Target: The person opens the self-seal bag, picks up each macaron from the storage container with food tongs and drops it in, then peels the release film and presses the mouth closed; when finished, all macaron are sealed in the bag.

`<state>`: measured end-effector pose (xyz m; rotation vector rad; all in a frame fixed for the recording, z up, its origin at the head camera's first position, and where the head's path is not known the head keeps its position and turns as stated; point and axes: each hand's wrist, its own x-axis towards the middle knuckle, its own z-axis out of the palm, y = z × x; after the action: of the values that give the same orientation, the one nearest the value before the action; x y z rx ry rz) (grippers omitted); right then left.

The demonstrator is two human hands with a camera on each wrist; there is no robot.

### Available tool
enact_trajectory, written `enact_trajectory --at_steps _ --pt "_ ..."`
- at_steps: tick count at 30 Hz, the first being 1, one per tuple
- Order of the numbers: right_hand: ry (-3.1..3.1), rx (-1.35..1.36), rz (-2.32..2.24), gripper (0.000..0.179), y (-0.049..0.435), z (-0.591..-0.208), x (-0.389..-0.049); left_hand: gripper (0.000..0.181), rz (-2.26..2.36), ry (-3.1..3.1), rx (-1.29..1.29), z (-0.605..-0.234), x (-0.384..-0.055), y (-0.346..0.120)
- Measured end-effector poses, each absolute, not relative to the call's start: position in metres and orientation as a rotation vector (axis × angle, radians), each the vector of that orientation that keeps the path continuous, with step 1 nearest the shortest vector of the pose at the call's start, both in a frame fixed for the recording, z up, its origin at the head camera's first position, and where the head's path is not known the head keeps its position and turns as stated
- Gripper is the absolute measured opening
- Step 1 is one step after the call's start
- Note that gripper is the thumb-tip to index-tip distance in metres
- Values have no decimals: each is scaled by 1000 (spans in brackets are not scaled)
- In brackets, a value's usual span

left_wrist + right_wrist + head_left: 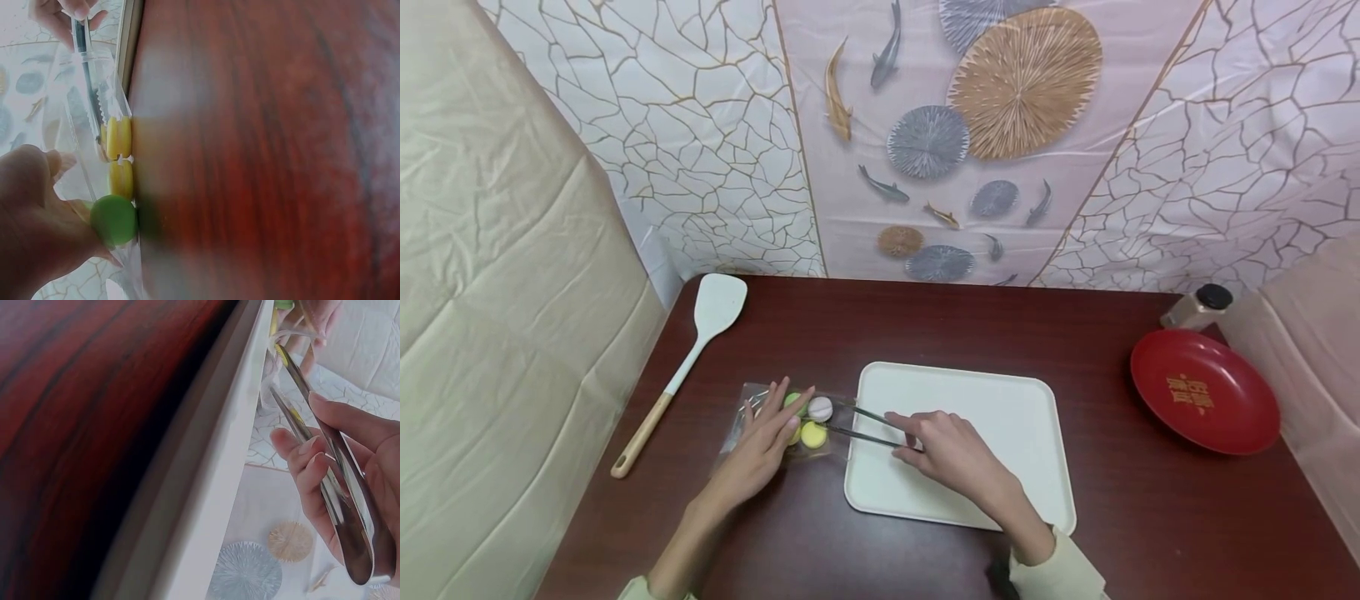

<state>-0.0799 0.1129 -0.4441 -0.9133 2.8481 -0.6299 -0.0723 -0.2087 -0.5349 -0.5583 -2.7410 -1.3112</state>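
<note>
A clear plastic bag [733,427] of macarons lies on the table left of the tray. My left hand [758,448] rests over the bag with its fingers straight and spread, partly covering the macarons. Beside the fingers show a green macaron [794,403], a whitish one [820,409] and a yellow one [813,436]. The left wrist view has two yellow macarons [120,136] in a row with a green one. Over the tray, my right hand [951,450] grips metal tongs [350,481] between thumb and fingers. Their spread tips reach into the bag, close by the whitish and yellow macarons.
The white rectangular tray [1022,450] lies under the right hand. At the left is a white spatula [718,304] with a wooden handle. A red plate [1232,392] and a black-capped jar [1197,308] stand at the right, near the wall cloth.
</note>
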Motion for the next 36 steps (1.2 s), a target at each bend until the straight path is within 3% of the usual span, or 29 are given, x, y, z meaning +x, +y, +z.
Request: enact_trajectory --at_steps 13,20,22,28,32,36 --pt "2870 -891 -652 46 131 -442 -68 47 -1254 -2770 -535 -549 -76 -211" --pt "2966 -782 -980 53 210 -432 -37 66 -1143 -2785 -694 -531 -80 -210" --pt "3054 -608 -1013 57 241 -432 -25 68 -1142 -2769 -755 -525 -86 -210" --pt "3164 119 -809 61 314 -441 -1 45 -1218 -2690 -823 -505 -118 -201" --pt "3120 325 -758 58 334 -455 3 33 -1210 -2806 -821 -481 -133 -184" --pt "2943 483 -670 62 340 -461 -2 19 -1152 -2991 -863 -484 -150 -173"
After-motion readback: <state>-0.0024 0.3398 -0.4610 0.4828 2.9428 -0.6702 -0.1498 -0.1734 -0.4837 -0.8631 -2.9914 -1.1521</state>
